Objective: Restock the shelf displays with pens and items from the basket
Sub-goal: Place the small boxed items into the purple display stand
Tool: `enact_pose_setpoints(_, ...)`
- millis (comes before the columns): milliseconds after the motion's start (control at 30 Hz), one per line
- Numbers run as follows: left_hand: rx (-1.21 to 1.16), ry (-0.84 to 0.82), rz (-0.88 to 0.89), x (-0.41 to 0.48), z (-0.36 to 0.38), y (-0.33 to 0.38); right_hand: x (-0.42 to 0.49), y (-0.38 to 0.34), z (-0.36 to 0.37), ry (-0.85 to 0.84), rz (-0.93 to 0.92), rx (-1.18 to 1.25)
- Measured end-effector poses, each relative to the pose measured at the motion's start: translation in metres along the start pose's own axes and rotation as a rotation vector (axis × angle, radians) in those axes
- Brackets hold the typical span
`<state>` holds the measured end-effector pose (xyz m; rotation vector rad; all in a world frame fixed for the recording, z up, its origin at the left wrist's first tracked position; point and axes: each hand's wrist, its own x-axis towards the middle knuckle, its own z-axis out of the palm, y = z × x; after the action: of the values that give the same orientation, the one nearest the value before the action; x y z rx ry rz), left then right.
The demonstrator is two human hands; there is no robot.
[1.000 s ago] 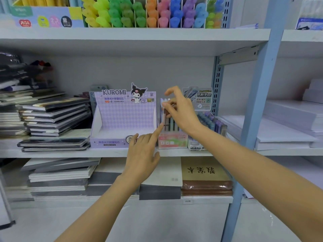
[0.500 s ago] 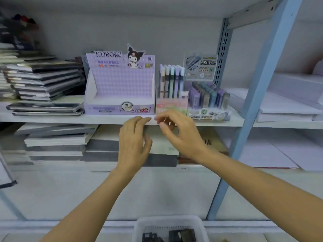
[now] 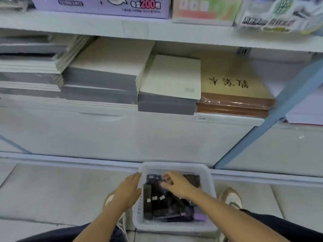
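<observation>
A white plastic basket (image 3: 208,196) stands on the floor between my feet. It holds several long black boxes (image 3: 152,201) with small white labels and some purple items (image 3: 198,216). My right hand (image 3: 176,185) reaches into the basket from the right, its fingers curled just over the black boxes; whether they hold one is unclear. My left hand (image 3: 128,191) lies with straight fingers against the outer left wall of the basket. At the top edge sits the purple display box (image 3: 104,5) on the shelf.
A pastel pen box (image 3: 204,10) and a clear-wrapped pen pack (image 3: 272,14) stand beside the purple box. Stacks of grey and cream notebooks (image 3: 108,72) and brown wrapped books (image 3: 234,100) fill the shelf below. A blue upright (image 3: 272,117) rises at right.
My view has dropped from the shelf to the floor. Both hands came down from the shelf edge to the basket, the right one going inside it.
</observation>
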<state>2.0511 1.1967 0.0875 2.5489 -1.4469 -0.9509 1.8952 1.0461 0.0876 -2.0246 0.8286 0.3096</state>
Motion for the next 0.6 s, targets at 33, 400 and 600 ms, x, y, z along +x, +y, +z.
enact_pose_setpoints(33, 0.008, -0.016, -0.004, -0.001, 0.008, -0.003, 0.007, 0.006, 0.01, -0.014, 0.004, 0.006)
enact_pose_setpoints(400, -0.052, 0.122, 0.019, 0.001, 0.044, -0.013, 0.053, 0.018, 0.073, 0.094, 0.092, -0.019)
enact_pose_setpoints(600, -0.156, 0.161, 0.059, 0.002, 0.043, -0.02, 0.059, 0.022, 0.069, 0.056, 0.039, 0.01)
